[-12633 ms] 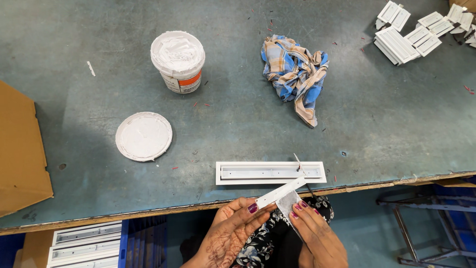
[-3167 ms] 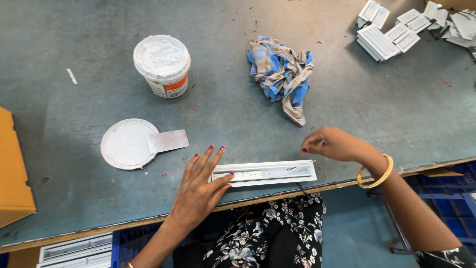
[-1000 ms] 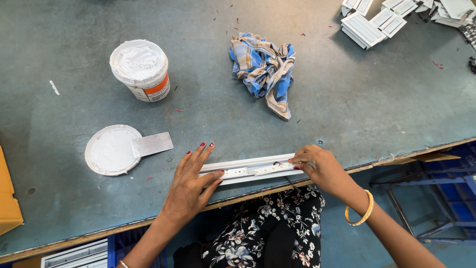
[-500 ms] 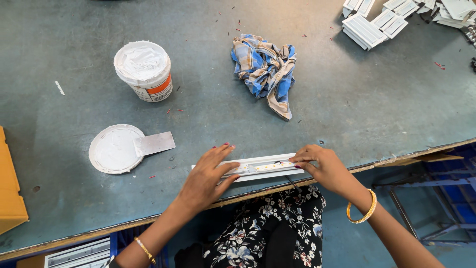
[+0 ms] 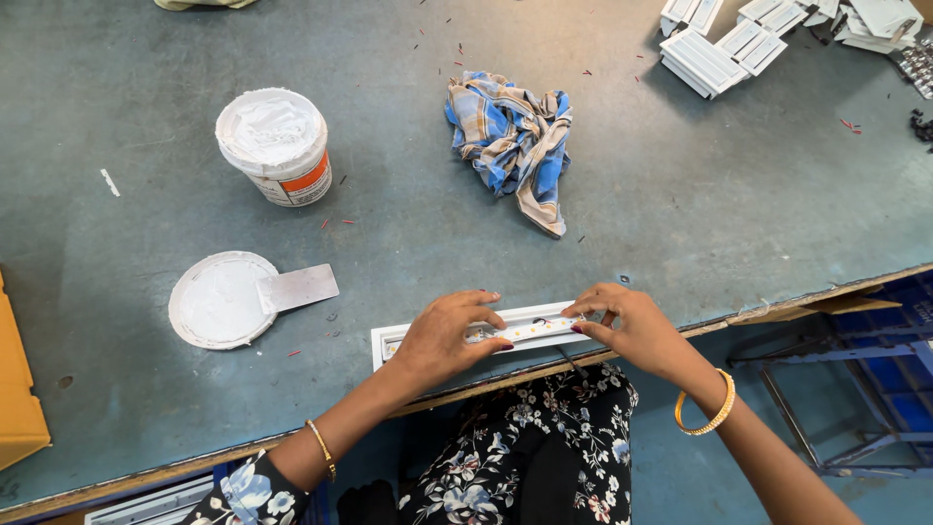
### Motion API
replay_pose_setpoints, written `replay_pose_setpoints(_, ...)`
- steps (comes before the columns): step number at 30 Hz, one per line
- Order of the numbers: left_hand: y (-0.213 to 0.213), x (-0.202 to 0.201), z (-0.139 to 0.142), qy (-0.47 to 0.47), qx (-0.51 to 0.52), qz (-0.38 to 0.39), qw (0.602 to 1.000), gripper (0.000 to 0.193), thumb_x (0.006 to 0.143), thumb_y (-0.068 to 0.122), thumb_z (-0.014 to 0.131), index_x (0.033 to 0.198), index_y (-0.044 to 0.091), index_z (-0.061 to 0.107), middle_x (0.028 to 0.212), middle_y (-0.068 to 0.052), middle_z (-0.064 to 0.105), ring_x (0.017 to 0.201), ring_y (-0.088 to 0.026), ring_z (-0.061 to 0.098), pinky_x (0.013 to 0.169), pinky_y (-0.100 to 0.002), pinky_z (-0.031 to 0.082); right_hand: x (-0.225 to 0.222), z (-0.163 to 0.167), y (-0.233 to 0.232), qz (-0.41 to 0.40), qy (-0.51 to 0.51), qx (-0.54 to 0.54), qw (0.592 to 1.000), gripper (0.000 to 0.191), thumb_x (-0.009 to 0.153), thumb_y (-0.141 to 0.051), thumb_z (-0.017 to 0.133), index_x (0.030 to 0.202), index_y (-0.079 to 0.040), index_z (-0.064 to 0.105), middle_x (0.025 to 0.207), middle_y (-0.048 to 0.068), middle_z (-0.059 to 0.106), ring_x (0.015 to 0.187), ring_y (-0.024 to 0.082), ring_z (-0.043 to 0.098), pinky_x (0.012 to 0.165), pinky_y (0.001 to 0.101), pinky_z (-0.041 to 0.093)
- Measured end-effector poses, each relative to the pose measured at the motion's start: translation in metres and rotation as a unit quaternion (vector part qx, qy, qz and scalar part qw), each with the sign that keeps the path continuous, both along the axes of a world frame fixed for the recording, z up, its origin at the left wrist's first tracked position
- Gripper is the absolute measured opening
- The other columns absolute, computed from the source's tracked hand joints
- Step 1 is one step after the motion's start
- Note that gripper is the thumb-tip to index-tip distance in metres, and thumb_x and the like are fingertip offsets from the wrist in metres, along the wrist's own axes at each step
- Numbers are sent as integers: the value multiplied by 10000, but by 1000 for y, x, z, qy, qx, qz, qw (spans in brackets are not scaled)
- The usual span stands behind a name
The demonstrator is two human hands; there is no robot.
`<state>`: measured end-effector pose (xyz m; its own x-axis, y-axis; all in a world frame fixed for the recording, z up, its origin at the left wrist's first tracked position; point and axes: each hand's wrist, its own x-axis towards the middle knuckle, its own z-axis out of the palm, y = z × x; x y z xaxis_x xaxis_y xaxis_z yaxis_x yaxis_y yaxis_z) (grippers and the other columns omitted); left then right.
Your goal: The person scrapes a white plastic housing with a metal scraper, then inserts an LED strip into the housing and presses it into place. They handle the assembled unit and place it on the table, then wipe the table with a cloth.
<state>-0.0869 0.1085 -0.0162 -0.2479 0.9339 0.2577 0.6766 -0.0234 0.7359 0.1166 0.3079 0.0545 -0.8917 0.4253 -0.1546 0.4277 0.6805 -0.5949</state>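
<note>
Both hands rest on a long white tray-like housing (image 5: pixel 505 335) that lies flat along the near edge of the blue-grey table (image 5: pixel 680 204), just in front of the person's flowered clothing. The left hand (image 5: pixel 447 335) lies over the left half of the housing, fingers curled down and pressing on a narrow strip with small yellow dots (image 5: pixel 530 332) that sits inside it. The right hand (image 5: pixel 622 326) is at the housing's right end, thumb and fingers pinched down on the strip's right tip. Neither hand lifts anything; the two are apart, one at each part of the strip, with a stretch of it showing between them. To the left, well apart from the housing, a round white lid (image 5: pixel 219 298) lies flat with a flat metal scraper blade (image 5: pixel 296 287) resting on its right rim. Farther off stands an open white tub of white paste (image 5: pixel 275 144). A crumpled blue checked cloth (image 5: pixel 515 146) lies toward the far middle, and a heap of white housings (image 5: pixel 739 39) sits at the far right corner.
</note>
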Motion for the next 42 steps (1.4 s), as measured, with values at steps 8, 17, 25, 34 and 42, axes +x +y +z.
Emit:
replay_pose_setpoints(8, -1, 0, 7, -49, -51, 13, 997, 277, 812, 369, 796, 938, 123, 778, 1231, -88, 742, 1089, -302, 706, 937, -411, 542, 29, -26, 18, -113, 134, -114, 978, 256, 934, -213, 664, 1134, -77, 746, 1068, 62, 740, 949, 120, 699, 801, 297, 564)
replay_pose_setpoints(17, -2, -1, 9, -48, -47, 8, 998, 266, 820, 358, 782, 941, 122, 790, 1225, -96, 742, 1078, -306, 717, 919, -409, 556, 48, -96, -64, -294, 183, -20, 938, 177, 864, -174, 753, 990, -51, 756, 917, 40, 724, 776, 117, 655, 662, 277, 529)
replay_pose_setpoints(25, -9, -2, 9, -45, -42, -2, 998, 283, 807, 364, 792, 958, 125, 804, 1237, -104, 736, 1076, -294, 723, 913, -384, 565, 31, -91, -103, -321, 191, 15, 928, 132, 854, -110, 765, 897, 1, 707, 788, 70, 653, 640, 151, 593, 615, 288, 499)
replay_pose_setpoints(34, -24, 2, 12, -23, -60, -90, 994, 264, 830, 357, 782, 972, 137, 807, 1248, -78, 740, 1031, -256, 742, 884, -357, 585, 62, -147, -111, -366, 153, -226, 890, 215, 953, -137, 678, 1060, -4, 809, 732, 32, 661, 623, 103, 455, 572, 285, 375)
replay_pose_setpoints(42, -25, 2, 16, -29, -61, -104, 992, 268, 827, 347, 788, 988, 134, 797, 1239, -73, 739, 1010, -240, 747, 873, -346, 597, 62, -166, -116, -357, 196, -302, 862, 201, 941, -128, 666, 974, 15, 803, 807, 21, 776, 666, 55, 606, 634, 225, 485)
